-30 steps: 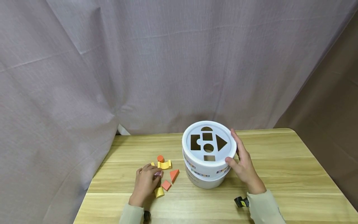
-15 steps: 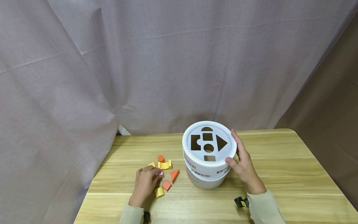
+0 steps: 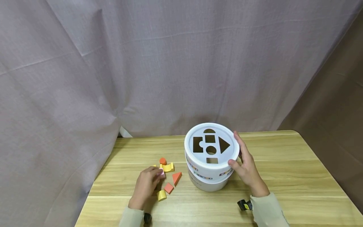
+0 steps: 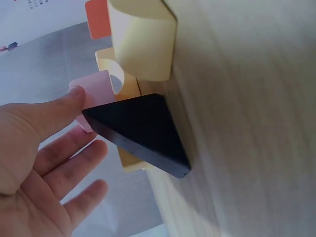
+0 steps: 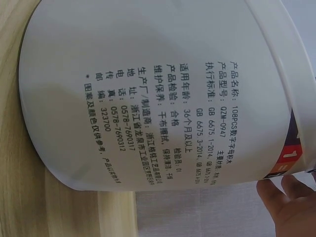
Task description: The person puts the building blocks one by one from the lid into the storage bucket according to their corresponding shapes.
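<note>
My left hand [image 3: 146, 183] pinches a small pink block [image 4: 95, 90] between thumb and fingers, low over the table among loose blocks. In the left wrist view a black triangular block [image 4: 138, 131] lies in front of it, and a yellow arch block [image 3: 167, 167] is just behind. My right hand [image 3: 248, 167] rests against the right side of a white shape-sorter bucket [image 3: 208, 186], fingers extended along the side and thumb at the lid rim. The bucket's lid [image 3: 204, 159] has several cut-out shapes. In the right wrist view, fingertips touch the bucket near its coloured band.
Around the left hand lie an orange cylinder [image 3: 163, 161], an orange-red triangle [image 3: 177, 178], a red square block [image 3: 168, 188] and a yellow rounded block [image 3: 161, 195]. The wooden table [image 3: 297, 176] ends at a grey curtain [image 3: 181, 69] behind.
My left hand has drawn slightly back and its fingers have closed on the pink block, which now shows more at the fingertips. The right hand and bucket stay practically still.
</note>
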The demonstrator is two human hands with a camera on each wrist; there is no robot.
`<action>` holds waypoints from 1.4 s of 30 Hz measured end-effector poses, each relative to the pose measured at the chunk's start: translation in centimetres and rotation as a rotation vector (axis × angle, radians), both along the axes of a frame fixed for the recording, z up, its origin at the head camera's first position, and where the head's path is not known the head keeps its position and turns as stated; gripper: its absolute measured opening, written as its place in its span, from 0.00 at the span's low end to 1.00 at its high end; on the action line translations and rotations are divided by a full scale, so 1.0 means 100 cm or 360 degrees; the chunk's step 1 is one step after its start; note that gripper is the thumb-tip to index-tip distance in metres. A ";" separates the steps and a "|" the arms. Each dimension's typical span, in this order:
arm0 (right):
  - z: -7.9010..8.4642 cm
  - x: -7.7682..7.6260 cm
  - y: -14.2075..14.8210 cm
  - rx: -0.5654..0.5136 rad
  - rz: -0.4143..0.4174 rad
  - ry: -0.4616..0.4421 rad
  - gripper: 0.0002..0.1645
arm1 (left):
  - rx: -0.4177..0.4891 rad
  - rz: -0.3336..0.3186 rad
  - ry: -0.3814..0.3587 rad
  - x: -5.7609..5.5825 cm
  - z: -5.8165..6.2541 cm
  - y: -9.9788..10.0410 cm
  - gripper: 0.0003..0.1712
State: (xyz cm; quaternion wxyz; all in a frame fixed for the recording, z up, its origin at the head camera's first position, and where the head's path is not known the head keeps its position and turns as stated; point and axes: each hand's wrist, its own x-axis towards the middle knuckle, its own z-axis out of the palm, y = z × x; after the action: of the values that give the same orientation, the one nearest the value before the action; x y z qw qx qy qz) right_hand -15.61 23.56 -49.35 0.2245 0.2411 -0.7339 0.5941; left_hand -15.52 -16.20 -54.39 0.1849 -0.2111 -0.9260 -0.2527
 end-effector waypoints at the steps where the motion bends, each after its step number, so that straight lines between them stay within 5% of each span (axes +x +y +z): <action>1: 0.000 0.000 0.000 -0.0001 0.0003 0.0008 0.54 | 0.0010 0.0002 -0.0023 0.000 0.001 0.000 0.11; 10: 0.001 0.001 0.000 -0.0008 0.0000 0.0001 0.53 | 0.0060 0.0018 -0.0133 0.002 0.008 0.001 0.11; 28: 0.001 0.000 -0.001 -0.0010 0.0006 0.0004 0.53 | 0.0104 -0.0082 -0.0022 -0.005 0.031 0.004 0.08; 42: 0.002 0.001 -0.004 -0.0066 0.0012 -0.0013 0.53 | 0.0130 -0.0145 0.0073 -0.020 0.073 0.020 0.10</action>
State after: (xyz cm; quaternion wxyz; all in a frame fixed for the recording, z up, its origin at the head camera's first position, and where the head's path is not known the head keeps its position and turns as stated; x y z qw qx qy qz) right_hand -15.50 23.15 -49.18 0.2242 0.2366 -0.7214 0.6110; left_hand -17.57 -14.20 -47.13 0.2027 -0.2511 -0.8999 -0.2934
